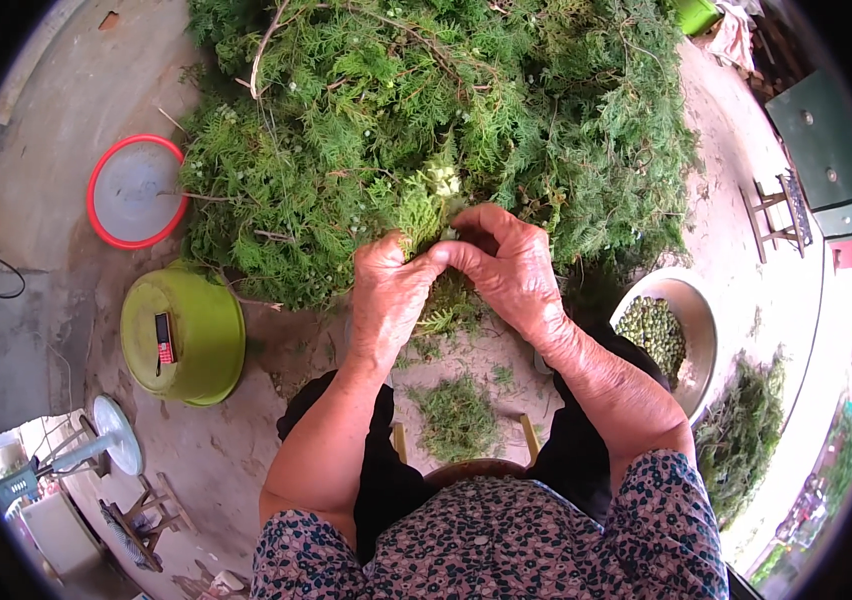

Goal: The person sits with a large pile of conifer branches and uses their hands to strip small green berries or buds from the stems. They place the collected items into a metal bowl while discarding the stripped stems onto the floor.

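Note:
Both my hands meet in front of a large heap of green conifer branches (366, 110). My left hand (391, 290) is closed around a leafy conifer sprig (420, 215), which points up and away from me. The thumb and fingers of my right hand (511, 265) pinch together at the sprig's base, touching my left fingertips. What lies between the right fingertips is too small to make out. To my right, a metal basin (703, 335) holds many small round green cones (651, 335). A patch of leafy trimmings (456, 415) lies on the ground between my legs.
On the left are a red-rimmed basin (136, 240) and an upturned lime-green tub (186, 360) with a mobile phone (165, 338) on it. A fan (116, 435) stands lower left. Right are a pile of sprigs (746, 430), a small stool (781, 212) and a green cabinet (826, 145).

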The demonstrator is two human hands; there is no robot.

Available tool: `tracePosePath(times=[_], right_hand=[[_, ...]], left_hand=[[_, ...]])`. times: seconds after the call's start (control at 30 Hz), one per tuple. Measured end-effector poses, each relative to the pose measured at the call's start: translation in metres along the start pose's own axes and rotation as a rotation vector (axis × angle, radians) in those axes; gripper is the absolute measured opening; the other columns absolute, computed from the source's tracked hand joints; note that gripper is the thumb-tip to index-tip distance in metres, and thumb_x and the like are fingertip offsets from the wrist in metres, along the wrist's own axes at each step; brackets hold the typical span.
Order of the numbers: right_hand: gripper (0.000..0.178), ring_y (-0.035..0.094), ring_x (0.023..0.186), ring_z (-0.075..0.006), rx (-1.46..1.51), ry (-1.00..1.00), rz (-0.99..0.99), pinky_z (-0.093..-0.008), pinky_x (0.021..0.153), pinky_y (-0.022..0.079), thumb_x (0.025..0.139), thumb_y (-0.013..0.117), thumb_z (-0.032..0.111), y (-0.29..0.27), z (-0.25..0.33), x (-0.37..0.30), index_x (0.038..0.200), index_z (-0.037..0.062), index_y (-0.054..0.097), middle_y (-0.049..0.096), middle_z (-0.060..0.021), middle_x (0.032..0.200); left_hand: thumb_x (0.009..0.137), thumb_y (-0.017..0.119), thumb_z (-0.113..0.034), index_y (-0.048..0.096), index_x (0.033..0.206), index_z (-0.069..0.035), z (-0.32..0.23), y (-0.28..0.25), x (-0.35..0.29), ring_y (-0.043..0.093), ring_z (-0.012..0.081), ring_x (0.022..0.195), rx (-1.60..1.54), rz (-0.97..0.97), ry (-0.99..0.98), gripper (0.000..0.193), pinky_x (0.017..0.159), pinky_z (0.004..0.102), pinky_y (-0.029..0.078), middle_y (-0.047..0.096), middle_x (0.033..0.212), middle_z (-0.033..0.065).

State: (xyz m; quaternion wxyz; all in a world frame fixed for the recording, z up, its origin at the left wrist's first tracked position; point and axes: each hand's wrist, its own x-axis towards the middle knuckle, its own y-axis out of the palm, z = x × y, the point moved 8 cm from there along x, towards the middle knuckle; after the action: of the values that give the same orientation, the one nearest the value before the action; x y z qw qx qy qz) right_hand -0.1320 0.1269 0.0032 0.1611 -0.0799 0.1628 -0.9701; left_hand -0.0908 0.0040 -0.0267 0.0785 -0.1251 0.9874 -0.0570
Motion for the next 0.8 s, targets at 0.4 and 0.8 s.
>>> tracePosePath(times=[0.4, 0.8], right_hand=[[0.014, 0.050, 0.053, -0.0100, 0.929, 0.365, 0.088, -0.0209, 0.048, 0.042, 0.080, 0.053, 0.001, -0.008, -0.018, -0.002, 0.094, 0.0028, 0.049, 0.055, -0.0044, 0.073], [0.015, 0.046, 0.049, -0.0050, 0.457, 0.348, 0.019, -0.0194, 0.045, 0.040, 0.080, 0.060, 0.011, 0.000, -0.022, -0.010, 0.087, -0.0002, 0.055, 0.052, -0.0002, 0.062]], left_hand=[[0.077, 0.060, -0.003, 0.061, 0.092, -0.001, 0.003, 0.012, 0.001, 0.055, 0.0094, 0.064, -0.558, 0.083, -0.158, 0.015, 0.053, 0.0216, 0.047, 0.061, 0.080, 0.0038], [0.079, 0.061, -0.008, 0.062, 0.089, -0.002, -0.004, 0.010, 0.003, 0.050, 0.0040, 0.067, -0.472, 0.018, 0.032, 0.011, 0.059, 0.0201, 0.041, 0.060, 0.079, -0.0022]])
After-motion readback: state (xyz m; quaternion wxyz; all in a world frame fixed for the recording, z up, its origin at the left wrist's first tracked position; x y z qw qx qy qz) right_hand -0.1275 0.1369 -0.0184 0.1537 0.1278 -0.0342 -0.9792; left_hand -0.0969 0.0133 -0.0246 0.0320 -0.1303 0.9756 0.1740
